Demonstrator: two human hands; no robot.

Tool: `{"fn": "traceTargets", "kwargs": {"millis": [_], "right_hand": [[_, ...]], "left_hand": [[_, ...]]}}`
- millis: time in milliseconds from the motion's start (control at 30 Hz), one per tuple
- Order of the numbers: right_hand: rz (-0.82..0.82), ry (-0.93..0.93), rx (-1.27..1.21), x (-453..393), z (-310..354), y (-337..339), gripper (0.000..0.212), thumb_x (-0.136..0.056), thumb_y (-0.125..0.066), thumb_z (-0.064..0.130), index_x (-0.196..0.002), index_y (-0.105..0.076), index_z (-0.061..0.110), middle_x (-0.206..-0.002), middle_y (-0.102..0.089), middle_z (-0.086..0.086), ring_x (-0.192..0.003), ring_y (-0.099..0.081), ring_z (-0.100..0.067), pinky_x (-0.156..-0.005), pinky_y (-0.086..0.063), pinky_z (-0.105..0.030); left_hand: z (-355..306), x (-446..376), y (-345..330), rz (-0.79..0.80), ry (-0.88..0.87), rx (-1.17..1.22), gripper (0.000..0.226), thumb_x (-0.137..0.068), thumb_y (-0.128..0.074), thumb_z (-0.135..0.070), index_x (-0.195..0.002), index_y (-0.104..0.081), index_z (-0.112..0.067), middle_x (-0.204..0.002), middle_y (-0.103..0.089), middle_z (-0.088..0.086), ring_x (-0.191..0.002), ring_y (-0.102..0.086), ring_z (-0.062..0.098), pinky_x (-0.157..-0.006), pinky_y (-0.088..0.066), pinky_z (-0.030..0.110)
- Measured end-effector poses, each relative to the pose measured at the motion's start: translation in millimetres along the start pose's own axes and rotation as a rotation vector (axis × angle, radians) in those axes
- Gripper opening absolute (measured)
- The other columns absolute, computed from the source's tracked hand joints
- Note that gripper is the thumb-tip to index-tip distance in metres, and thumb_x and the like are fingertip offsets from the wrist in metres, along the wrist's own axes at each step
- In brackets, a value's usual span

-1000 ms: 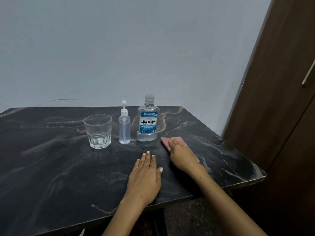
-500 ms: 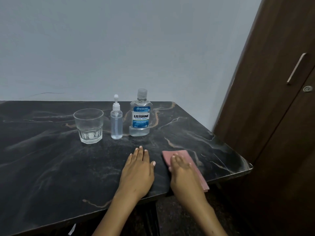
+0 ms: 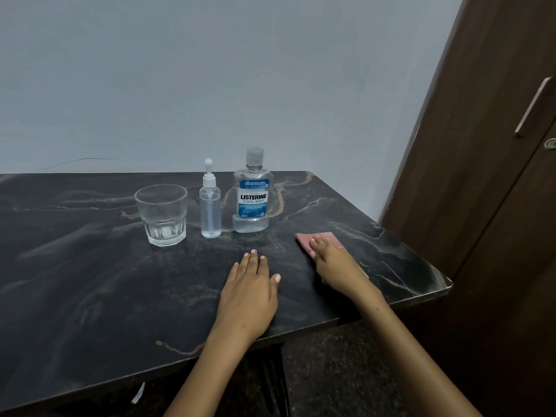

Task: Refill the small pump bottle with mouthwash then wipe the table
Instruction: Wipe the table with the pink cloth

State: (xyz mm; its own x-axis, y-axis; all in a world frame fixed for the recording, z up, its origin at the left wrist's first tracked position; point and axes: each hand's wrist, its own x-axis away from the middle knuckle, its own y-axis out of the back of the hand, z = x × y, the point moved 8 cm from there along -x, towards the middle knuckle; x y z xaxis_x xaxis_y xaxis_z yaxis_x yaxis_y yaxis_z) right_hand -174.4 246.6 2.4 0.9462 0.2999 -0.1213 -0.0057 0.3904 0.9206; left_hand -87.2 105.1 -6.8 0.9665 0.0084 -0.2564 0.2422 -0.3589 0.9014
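A small clear pump bottle (image 3: 210,206) with a white pump stands upright on the black marble table (image 3: 90,281), capped and holding clear liquid. Right beside it stands the capped Listerine mouthwash bottle (image 3: 252,200) with a blue label. My right hand (image 3: 337,266) presses flat on a pink cloth (image 3: 307,239) lying on the table's right side; most of the cloth is hidden under the hand. My left hand (image 3: 249,296) rests palm down on the table near the front edge, fingers together, holding nothing.
An empty faceted drinking glass (image 3: 162,215) stands left of the pump bottle. A grey wall runs behind the table. A dark brown wardrobe door (image 3: 487,145) with a metal handle stands to the right, close to the table's right edge.
My right hand has slid the pink cloth away from the front edge, back toward the mouthwash bottle. My left hand has stayed flat in place. The bottles and glass have not moved.
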Motion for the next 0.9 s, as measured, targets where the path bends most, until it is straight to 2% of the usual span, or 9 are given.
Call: {"fn": "traceTargets", "kwargs": {"millis": [67, 200, 367, 500, 600, 700, 767, 833, 900], "right_hand": [[0.03, 0.003, 0.017, -14, 11, -5, 0.038, -0.1, -0.034, 0.017, -0.135, -0.044, 0.006, -0.156, -0.024, -0.007, -0.145, -0.019, -0.019, -0.115, -0.017, -0.03], [0.073, 0.094, 0.029, -15, 48, -15, 0.042, -0.1, -0.037, 0.015, -0.14, -0.039, 0.007, -0.156, -0.024, -0.007, -0.145, -0.02, -0.02, -0.116, -0.017, -0.031], [0.075, 0.137, -0.035, 14, 87, -31, 0.045, -0.099, -0.034, 0.014, -0.144, -0.033, 0.007, -0.156, -0.024, -0.01, -0.145, -0.018, -0.021, -0.118, -0.013, -0.034], [-0.002, 0.047, -0.067, 38, 110, -45, 0.048, -0.101, -0.029, 0.017, -0.147, -0.024, 0.006, -0.157, -0.02, -0.011, -0.147, -0.013, -0.022, -0.119, -0.007, -0.035], [-0.039, -0.005, -0.092, 39, 123, -49, 0.043, -0.098, -0.033, 0.011, -0.14, -0.036, 0.004, -0.155, -0.027, -0.011, -0.145, -0.018, -0.023, -0.119, -0.012, -0.035], [0.004, 0.033, -0.114, 32, 154, -59, 0.035, -0.097, -0.035, 0.009, -0.129, -0.047, 0.002, -0.145, -0.04, -0.015, -0.137, -0.032, -0.026, -0.115, -0.022, -0.037], [0.039, 0.088, -0.261, 28, 187, -63, 0.034, -0.097, -0.036, 0.011, -0.126, -0.054, 0.008, -0.116, -0.058, -0.014, -0.11, -0.052, -0.026, -0.099, -0.039, -0.038], [0.117, 0.092, -0.623, 24, 220, -66, 0.037, -0.099, -0.036, 0.018, -0.126, -0.059, 0.027, -0.086, -0.058, 0.001, -0.08, -0.053, -0.014, -0.075, -0.046, -0.031], [0.207, 0.022, -1.046, 19, 250, -66, 0.037, -0.099, -0.034, 0.019, -0.119, -0.064, 0.03, -0.091, -0.06, 0.01, -0.084, -0.053, -0.004, -0.078, -0.044, -0.016]], "left_hand": [[0, -1, 1, -0.012, 0.007, 0.005, 0.053, -0.1, -0.02, -0.035, -0.146, -0.018, -0.009, -0.156, -0.011, 0.011, -0.144, -0.007, 0.018, -0.116, -0.002, 0.032], [3, -5, 4, -0.037, 0.028, 0.085, 0.048, -0.1, -0.025, -0.032, -0.143, -0.028, -0.009, -0.154, -0.021, 0.009, -0.143, -0.015, 0.017, -0.116, -0.007, 0.032], [12, -3, 21, -0.129, 0.074, 0.29, 0.032, -0.098, -0.035, -0.025, -0.123, -0.047, -0.008, -0.13, -0.054, 0.01, -0.124, -0.044, 0.022, -0.107, -0.024, 0.032], [33, 5, 29, -0.068, 0.081, 0.229, 0.043, -0.099, -0.031, -0.03, -0.137, -0.039, -0.012, -0.144, -0.042, 0.008, -0.136, -0.032, 0.018, -0.112, -0.015, 0.034], [69, 23, 50, -0.117, 0.115, 0.213, 0.046, -0.099, -0.03, -0.033, -0.14, -0.036, -0.013, -0.149, -0.034, 0.006, -0.14, -0.023, 0.017, -0.114, -0.011, 0.032], [111, 45, 72, -0.168, 0.183, 0.176, 0.045, -0.099, -0.032, -0.032, -0.139, -0.039, -0.013, -0.149, -0.035, 0.007, -0.14, -0.024, 0.016, -0.114, -0.012, 0.032], [135, 61, 87, -0.216, 0.238, 0.182, 0.043, -0.099, -0.034, -0.03, -0.137, -0.042, -0.012, -0.147, -0.038, 0.006, -0.14, -0.025, 0.016, -0.114, -0.012, 0.031], [155, 77, 103, -0.27, 0.273, 0.214, 0.042, -0.099, -0.035, -0.03, -0.136, -0.043, -0.012, -0.146, -0.039, 0.006, -0.139, -0.027, 0.016, -0.113, -0.013, 0.031], [171, 90, 118, -0.309, 0.295, 0.23, 0.042, -0.099, -0.035, -0.029, -0.136, -0.043, -0.012, -0.146, -0.04, 0.006, -0.138, -0.029, 0.016, -0.113, -0.013, 0.029]]}}
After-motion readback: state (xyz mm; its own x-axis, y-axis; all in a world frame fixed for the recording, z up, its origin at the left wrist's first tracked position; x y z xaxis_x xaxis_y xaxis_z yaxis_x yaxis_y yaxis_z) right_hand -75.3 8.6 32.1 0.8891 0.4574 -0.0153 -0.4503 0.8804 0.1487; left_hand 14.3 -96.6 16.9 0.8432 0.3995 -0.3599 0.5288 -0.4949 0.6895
